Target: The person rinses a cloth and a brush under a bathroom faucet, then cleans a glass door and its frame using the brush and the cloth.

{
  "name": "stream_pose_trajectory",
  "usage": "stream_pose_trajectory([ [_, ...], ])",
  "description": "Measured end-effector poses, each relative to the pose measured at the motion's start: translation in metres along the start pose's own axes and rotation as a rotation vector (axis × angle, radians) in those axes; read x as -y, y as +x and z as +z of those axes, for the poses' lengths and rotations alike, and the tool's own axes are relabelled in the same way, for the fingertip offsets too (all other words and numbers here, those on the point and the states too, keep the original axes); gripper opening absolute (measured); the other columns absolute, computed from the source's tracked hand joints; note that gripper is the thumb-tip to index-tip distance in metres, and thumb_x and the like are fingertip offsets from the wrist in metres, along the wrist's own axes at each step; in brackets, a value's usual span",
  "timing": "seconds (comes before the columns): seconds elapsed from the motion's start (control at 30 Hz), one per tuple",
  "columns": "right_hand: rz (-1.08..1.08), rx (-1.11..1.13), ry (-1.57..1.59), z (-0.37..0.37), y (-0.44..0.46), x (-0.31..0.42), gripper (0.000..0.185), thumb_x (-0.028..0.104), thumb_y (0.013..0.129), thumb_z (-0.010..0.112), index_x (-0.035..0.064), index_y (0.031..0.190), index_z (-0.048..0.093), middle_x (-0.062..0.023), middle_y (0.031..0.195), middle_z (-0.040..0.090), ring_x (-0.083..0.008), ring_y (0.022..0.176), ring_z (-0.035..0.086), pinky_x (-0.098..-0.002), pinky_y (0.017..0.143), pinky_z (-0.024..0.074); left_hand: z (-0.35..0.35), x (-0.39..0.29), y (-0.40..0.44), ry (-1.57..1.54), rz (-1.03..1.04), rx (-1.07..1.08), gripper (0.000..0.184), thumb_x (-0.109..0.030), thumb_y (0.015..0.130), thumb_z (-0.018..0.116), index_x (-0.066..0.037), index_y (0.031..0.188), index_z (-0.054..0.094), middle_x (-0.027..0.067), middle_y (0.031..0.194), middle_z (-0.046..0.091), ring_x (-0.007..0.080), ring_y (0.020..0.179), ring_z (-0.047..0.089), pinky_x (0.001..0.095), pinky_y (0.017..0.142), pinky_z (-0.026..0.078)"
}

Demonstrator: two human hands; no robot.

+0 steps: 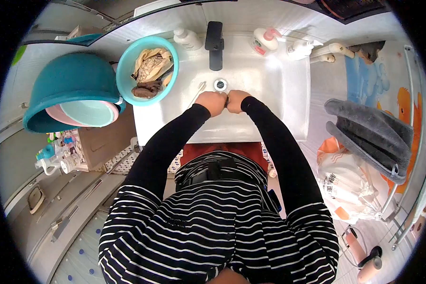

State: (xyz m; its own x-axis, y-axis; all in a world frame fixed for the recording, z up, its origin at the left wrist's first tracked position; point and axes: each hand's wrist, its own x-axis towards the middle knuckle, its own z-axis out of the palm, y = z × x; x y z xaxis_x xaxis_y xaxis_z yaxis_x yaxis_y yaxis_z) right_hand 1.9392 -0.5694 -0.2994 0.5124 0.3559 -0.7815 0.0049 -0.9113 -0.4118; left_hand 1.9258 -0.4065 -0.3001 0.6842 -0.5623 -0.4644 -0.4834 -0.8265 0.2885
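Observation:
Over the white sink (260, 113), both hands meet just below the drain (220, 84). My left hand (212, 102) is closed, knuckles up. Beside it, my right hand (237, 101) is closed too. A small dark item (226, 102) shows between them; most of it is hidden by the fingers, and I cannot make out what it is. A thin white stick-like object (198, 91) lies in the basin left of the drain. The black faucet (215, 47) stands above the drain.
A light teal basin (174, 80) holding beige and brown cloths sits at the sink's left. Bottles (188, 39) and a pump bottle (264, 41) stand along the back. A gray towel (371, 132) and plastic bag (348, 182) hang right; large teal tubs (71, 80) are left.

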Motion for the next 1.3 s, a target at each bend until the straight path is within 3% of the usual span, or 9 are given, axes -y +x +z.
stream_pose_trajectory([
  [0.13,-0.167,0.083,0.200,0.001,0.012,-0.015,0.020,0.007,0.049,0.073,-0.0049,0.063,0.066,-0.0186,0.059,0.064,-0.0297,0.049,0.060,-0.0424,0.044,0.0452,-0.001,0.003,-0.006,0.129,0.171,-0.146,0.020,-0.025,0.096,0.056,-0.009,0.105,0.063,0.0140,0.088,0.070,0.0333,0.079,0.072,0.0479,0.068,0.058],
  [0.37,-0.235,0.062,0.351,0.031,0.034,-0.054,0.042,0.018,0.056,0.084,-0.0034,0.090,0.071,-0.0181,0.080,0.071,-0.0303,0.076,0.069,-0.0419,0.070,0.0563,0.005,0.000,-0.022,0.145,0.283,-0.211,0.043,-0.029,0.095,0.059,-0.012,0.135,0.054,0.0133,0.092,0.066,0.0319,0.076,0.071,0.0454,0.060,0.058],
  [0.4,-0.105,-0.219,0.407,0.037,0.018,-0.049,0.076,0.017,0.060,0.087,-0.0018,0.128,0.058,-0.0238,0.111,0.068,-0.0346,0.095,0.069,-0.0435,0.088,0.0544,0.003,0.001,-0.022,0.112,0.264,-0.198,0.045,-0.031,0.095,0.061,-0.012,0.136,0.055,0.0138,0.092,0.067,0.0320,0.077,0.071,0.0445,0.058,0.057],
  [0.53,-0.131,-0.792,0.577,0.039,-0.013,-0.029,0.084,0.009,0.069,0.084,-0.0007,0.142,0.043,-0.0270,0.142,0.047,-0.0419,0.126,0.055,-0.0438,0.106,0.0462,0.030,0.022,-0.010,-0.340,0.089,-0.370,0.052,-0.043,0.095,0.067,-0.010,0.135,0.059,0.0126,0.088,0.069,0.0260,0.070,0.069,0.0369,0.050,0.054],
  [0.77,-0.487,-1.003,-0.229,0.043,-0.056,-0.015,0.067,0.010,0.079,0.071,0.0046,0.142,0.049,-0.0181,0.150,0.045,-0.0380,0.143,0.039,-0.0456,0.120,0.0325,-0.014,0.013,-0.026,-1.913,-0.342,0.426,0.048,-0.053,0.096,0.065,-0.010,0.118,0.064,0.0046,0.086,0.063,0.0104,0.055,0.053,0.0231,0.036,0.032],
  [0.9,-0.730,-1.121,-0.301,0.020,-0.049,-0.027,0.054,0.015,0.079,0.070,0.0038,0.130,0.058,-0.0127,0.138,0.057,-0.0354,0.123,0.058,-0.0426,0.101,0.0520,-0.024,0.008,-0.029,-2.070,-0.222,0.781,0.042,-0.051,0.097,0.066,-0.011,0.107,0.061,0.0060,0.087,0.060,0.0092,0.053,0.047,0.0227,0.038,0.031],
  [0.93,-0.777,-1.105,-0.271,0.008,-0.054,-0.024,0.039,0.014,0.080,0.068,0.0050,0.117,0.062,-0.0098,0.124,0.064,-0.0307,0.110,0.064,-0.0389,0.083,0.0583,-0.038,0.007,-0.031,-1.977,-0.200,0.751,0.040,-0.048,0.095,0.068,-0.010,0.107,0.061,0.0055,0.085,0.060,0.0091,0.053,0.048,0.0227,0.038,0.031],
  [1.1,-0.485,-0.658,-0.370,-0.018,-0.048,-0.014,0.021,0.014,0.083,0.066,0.0079,0.103,0.064,-0.0088,0.101,0.070,-0.0289,0.098,0.069,-0.0419,0.074,0.0573,-0.062,0.009,-0.018,-1.362,-0.039,0.620,0.033,-0.031,0.088,0.074,-0.007,0.106,0.060,0.0006,0.077,0.056,0.0080,0.054,0.050,0.0225,0.039,0.033],
  [1.3,-0.185,-0.398,-0.368,-0.032,-0.038,0.008,0.021,0.010,0.083,0.065,0.0086,0.102,0.072,-0.0144,0.093,0.074,-0.0340,0.089,0.072,-0.0477,0.079,0.0578,-0.031,0.020,0.024,-0.345,0.080,0.184,0.036,-0.024,0.074,0.071,0.001,0.099,0.067,0.0228,0.088,0.073,0.0385,0.085,0.070,0.0469,0.076,0.056],
])
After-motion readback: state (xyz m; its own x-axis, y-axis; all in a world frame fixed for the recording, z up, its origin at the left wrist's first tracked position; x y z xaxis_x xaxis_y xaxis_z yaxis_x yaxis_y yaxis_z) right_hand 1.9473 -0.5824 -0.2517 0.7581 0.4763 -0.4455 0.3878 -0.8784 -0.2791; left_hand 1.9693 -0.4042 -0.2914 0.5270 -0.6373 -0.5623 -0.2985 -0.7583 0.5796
